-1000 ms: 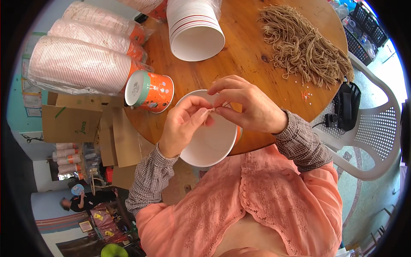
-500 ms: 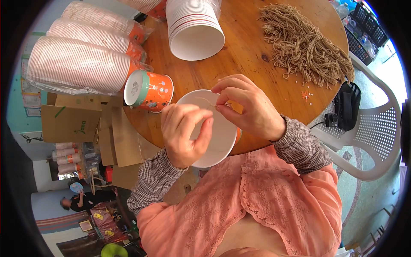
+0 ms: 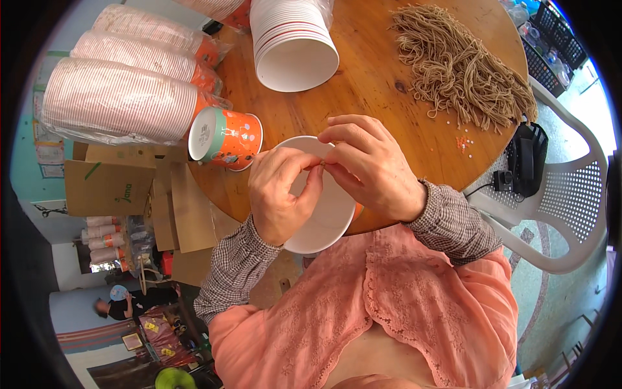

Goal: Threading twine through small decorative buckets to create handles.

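Note:
Above the mouth of a white paper tub (image 3: 327, 223), my left hand (image 3: 280, 191) and my right hand (image 3: 376, 165) meet fingertip to fingertip. Both are closed in a pinch on a thin tan string (image 3: 322, 163); only a tiny bit of it shows between the fingers. The tub stands at the table's near edge, its opening partly covered by my hands. Left of it, an orange and green printed tub (image 3: 238, 138) lies on its side, touching nothing I hold.
A stack of nested white tubs (image 3: 297, 63) lies at the far side of the wooden table (image 3: 366, 71). Plastic-wrapped stacks (image 3: 120, 100) fill the left. A tan string bundle (image 3: 453, 65) and small orange and white bits (image 3: 464, 144) are at right, near a white chair (image 3: 570, 207).
My left fingers have come right and in, from apart to meeting my right fingertips on the string. The loose string end seen over the tub is now hidden.

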`<action>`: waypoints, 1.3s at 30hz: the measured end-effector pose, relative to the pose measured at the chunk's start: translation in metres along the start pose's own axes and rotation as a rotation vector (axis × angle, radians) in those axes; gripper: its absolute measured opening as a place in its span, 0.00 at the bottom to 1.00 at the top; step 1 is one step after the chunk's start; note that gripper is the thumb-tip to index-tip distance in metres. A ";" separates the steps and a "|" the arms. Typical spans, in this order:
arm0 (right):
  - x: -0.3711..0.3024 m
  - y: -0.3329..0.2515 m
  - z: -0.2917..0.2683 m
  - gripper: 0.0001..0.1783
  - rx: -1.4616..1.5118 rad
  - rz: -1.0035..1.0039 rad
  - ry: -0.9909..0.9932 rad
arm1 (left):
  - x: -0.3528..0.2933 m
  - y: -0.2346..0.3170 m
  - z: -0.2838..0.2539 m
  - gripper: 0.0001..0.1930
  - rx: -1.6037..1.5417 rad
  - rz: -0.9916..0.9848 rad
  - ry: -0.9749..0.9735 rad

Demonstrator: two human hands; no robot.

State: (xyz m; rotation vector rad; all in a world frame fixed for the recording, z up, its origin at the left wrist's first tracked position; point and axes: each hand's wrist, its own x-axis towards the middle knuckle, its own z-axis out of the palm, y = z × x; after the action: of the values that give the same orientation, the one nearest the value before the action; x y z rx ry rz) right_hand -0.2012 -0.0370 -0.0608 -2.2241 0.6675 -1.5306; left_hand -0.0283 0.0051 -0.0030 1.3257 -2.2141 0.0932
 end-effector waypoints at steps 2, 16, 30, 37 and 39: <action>0.000 -0.001 -0.001 0.10 -0.021 -0.024 -0.007 | 0.000 -0.002 0.000 0.07 -0.093 -0.065 -0.030; 0.001 0.001 -0.013 0.11 0.321 0.169 -0.041 | -0.002 -0.002 -0.006 0.03 -0.447 -0.288 -0.042; 0.002 0.001 0.003 0.10 0.047 -0.017 0.040 | -0.002 0.002 0.000 0.04 -0.393 -0.286 -0.037; 0.002 0.003 0.000 0.10 0.272 0.147 0.043 | -0.005 -0.003 0.002 0.04 -0.426 -0.294 -0.032; 0.002 0.003 0.000 0.08 0.268 0.105 0.023 | -0.005 -0.003 0.002 0.04 -0.414 -0.279 -0.030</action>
State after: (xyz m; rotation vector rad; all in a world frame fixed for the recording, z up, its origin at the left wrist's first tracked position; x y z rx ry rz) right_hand -0.2015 -0.0407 -0.0608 -1.9459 0.5402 -1.4994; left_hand -0.0252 0.0071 -0.0074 1.3801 -1.9107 -0.4650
